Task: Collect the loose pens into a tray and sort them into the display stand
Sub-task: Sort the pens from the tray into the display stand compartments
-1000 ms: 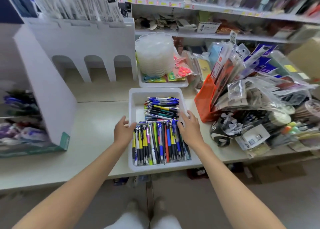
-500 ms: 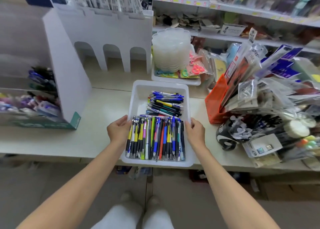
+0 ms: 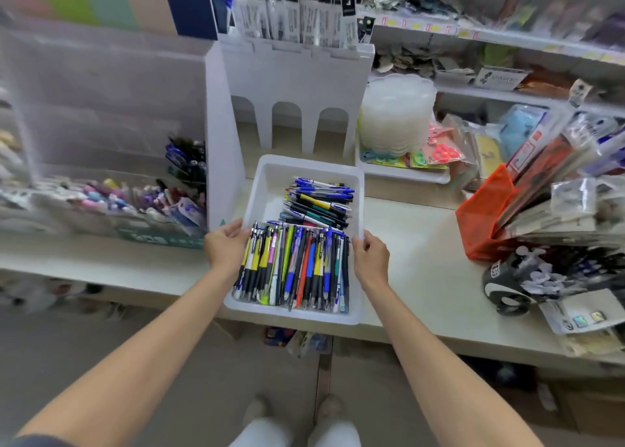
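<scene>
White plastic is what the curled fingers [image 3: 234, 229] close on: the left hand [image 3: 225, 249] grips the left rim of the tray [image 3: 304, 166] and the right hand [image 3: 370, 260] grips the right rim, with the pens [image 3: 294, 265] packed inside between them. Both forearms reach forward, nearly straight, from the bottom corners of the view. Its near end juts past the edge of the counter [image 3: 426, 274], just right of the display stand [image 3: 221, 135].

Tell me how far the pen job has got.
Done: pens lie collected in the white tray. In hand: left hand and right hand grip the tray's sides at the counter edge. Left: sorting them into the display stand, to its left.
</scene>
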